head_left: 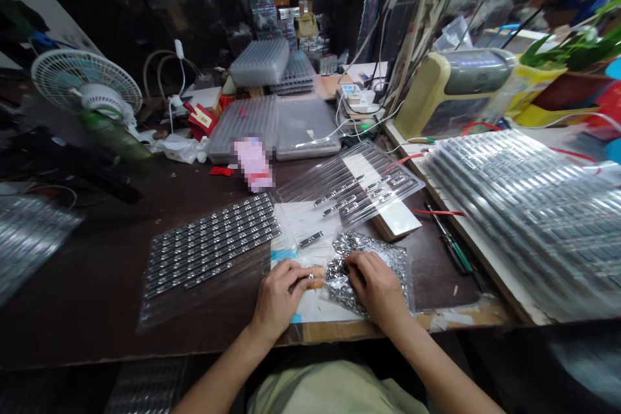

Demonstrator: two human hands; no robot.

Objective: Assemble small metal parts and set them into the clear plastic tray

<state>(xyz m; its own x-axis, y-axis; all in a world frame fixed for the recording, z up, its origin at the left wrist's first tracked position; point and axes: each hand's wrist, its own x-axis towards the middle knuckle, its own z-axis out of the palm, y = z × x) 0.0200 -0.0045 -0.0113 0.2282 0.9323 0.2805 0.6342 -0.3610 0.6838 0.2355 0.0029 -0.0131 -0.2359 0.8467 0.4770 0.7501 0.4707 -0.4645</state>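
My left hand [280, 292] pinches a small metal part [310, 276] between thumb and fingertips, beside a small orange-brown block [317, 277]. My right hand [376, 284] reaches into a clear bag of small shiny metal pieces [343, 247], its fingers curled down among them; what they grip, if anything, is hidden. Just beyond the hands, one dark metal strip [311, 239] lies on a white sheet [310, 213]. Left of them sits a clear ribbed tray [208, 239] filled with rows of dark metal parts. A second ribbed tray [359, 187] farther back holds several loose parts.
A screwdriver [456, 249] lies on the right, next to a large stack of filled clear trays [533, 207]. Closed trays [305, 129] and a blurred pink object [252, 162] are at the back. A fan [87, 84] stands at the left; a beige machine [451, 90] is back right.
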